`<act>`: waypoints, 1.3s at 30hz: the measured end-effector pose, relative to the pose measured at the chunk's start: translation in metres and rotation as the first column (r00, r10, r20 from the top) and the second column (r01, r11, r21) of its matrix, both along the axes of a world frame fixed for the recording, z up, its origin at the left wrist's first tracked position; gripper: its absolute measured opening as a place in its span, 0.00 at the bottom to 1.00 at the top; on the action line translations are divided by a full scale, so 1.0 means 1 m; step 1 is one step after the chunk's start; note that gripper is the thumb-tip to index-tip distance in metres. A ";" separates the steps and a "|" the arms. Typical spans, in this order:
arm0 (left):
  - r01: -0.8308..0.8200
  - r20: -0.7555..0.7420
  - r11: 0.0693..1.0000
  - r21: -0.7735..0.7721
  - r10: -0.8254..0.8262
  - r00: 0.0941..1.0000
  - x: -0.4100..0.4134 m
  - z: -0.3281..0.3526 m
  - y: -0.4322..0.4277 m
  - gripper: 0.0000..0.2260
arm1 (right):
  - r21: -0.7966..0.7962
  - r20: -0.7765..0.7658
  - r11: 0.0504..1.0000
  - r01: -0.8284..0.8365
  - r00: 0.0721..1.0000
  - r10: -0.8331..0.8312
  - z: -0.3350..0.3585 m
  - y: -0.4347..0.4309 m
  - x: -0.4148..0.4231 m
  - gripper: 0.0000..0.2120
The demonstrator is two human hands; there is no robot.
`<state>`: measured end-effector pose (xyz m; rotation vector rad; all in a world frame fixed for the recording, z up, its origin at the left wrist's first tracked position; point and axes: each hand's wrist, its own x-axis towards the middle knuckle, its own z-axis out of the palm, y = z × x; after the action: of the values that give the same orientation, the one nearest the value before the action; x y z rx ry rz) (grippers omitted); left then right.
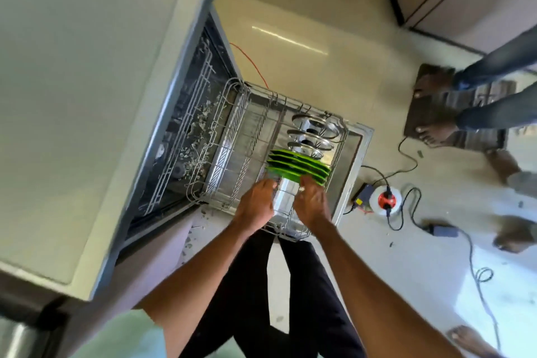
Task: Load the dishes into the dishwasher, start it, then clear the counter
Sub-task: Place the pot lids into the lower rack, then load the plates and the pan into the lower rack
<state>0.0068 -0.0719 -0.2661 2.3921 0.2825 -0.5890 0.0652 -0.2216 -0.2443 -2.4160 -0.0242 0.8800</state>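
The dishwasher stands open below the counter, its lower wire rack pulled out over the lowered door. Several green plates stand on edge in the rack's near right part, with three steel plates upright behind them. My left hand and my right hand both reach into the rack. Each one pinches the near edge of the closest green plate, one hand at each side. The fingertips are blurred.
The pale counter fills the left. On the floor to the right lie a white and red cable reel, black cables and an adapter. Another person's bare feet stand on a dark mat at the upper right.
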 end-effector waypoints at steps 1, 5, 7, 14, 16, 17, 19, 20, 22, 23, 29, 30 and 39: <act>-0.021 -0.003 1.000 0.006 0.021 1.000 -0.011 0.011 0.001 0.20 | -0.007 -0.022 1.000 -0.022 1.000 0.022 0.011 0.002 -0.007 0.20; -0.148 -0.028 0.986 0.079 0.151 0.988 -0.054 0.059 0.000 0.18 | 0.020 -0.078 0.999 -0.045 0.996 0.047 0.048 0.006 -0.032 0.19; -0.215 -0.055 0.970 0.115 0.223 0.973 -0.079 0.085 -0.006 0.16 | 0.072 -0.021 0.995 -0.066 0.997 0.067 0.062 0.004 -0.049 0.18; -0.524 -0.021 0.851 0.034 0.524 0.851 -0.196 0.170 -0.046 0.15 | 0.064 -0.016 0.938 -0.341 0.939 0.342 0.134 -0.005 -0.108 0.11; -0.596 0.025 0.803 0.015 0.595 0.803 -0.227 0.196 -0.061 0.25 | 0.055 0.025 0.897 -0.439 0.898 0.439 0.161 -0.004 -0.129 0.09; -0.629 0.048 0.777 0.020 0.628 0.777 -0.244 0.208 -0.066 0.28 | 0.041 0.033 0.863 -0.504 0.864 0.503 0.175 -0.001 -0.141 0.09; -0.703 0.084 0.711 0.027 0.699 0.710 -0.280 0.229 -0.071 0.26 | 0.042 0.074 0.795 -0.605 0.795 0.601 0.200 0.011 -0.164 0.09; -0.751 0.103 0.661 0.014 0.746 0.658 -0.300 0.237 -0.071 0.24 | 0.061 0.095 0.776 -0.628 0.778 0.622 0.211 0.019 -0.177 0.09; -0.839 0.128 0.544 0.001 0.832 0.539 -0.341 0.252 -0.067 0.21 | 0.097 0.124 0.727 -0.679 0.733 0.668 0.232 0.040 -0.205 0.08; -0.880 0.147 0.474 -0.002 0.871 0.469 -0.360 0.260 -0.065 0.18 | 0.126 0.134 0.692 -0.711 0.703 0.698 0.240 0.052 -0.219 0.08; -0.979 0.342 0.183 -0.085 0.929 0.144 -0.467 0.294 -0.048 0.12 | 0.284 0.245 0.494 -0.822 0.560 0.791 0.289 0.120 -0.315 0.09; -0.984 0.359 0.155 -0.093 0.927 0.112 -0.485 0.299 -0.046 0.12 | 0.299 0.264 0.454 -0.839 0.530 0.806 0.295 0.129 -0.333 0.08; -0.998 0.395 -0.033 -0.052 0.917 -0.051 -0.640 0.319 -0.013 0.12 | 0.461 0.324 0.265 -0.847 0.439 0.838 0.318 0.190 -0.494 0.07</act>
<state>-0.6336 -0.0853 0.0525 1.6585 1.8649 0.6332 -0.4286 -0.0314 0.0741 -1.6642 -1.5374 1.0564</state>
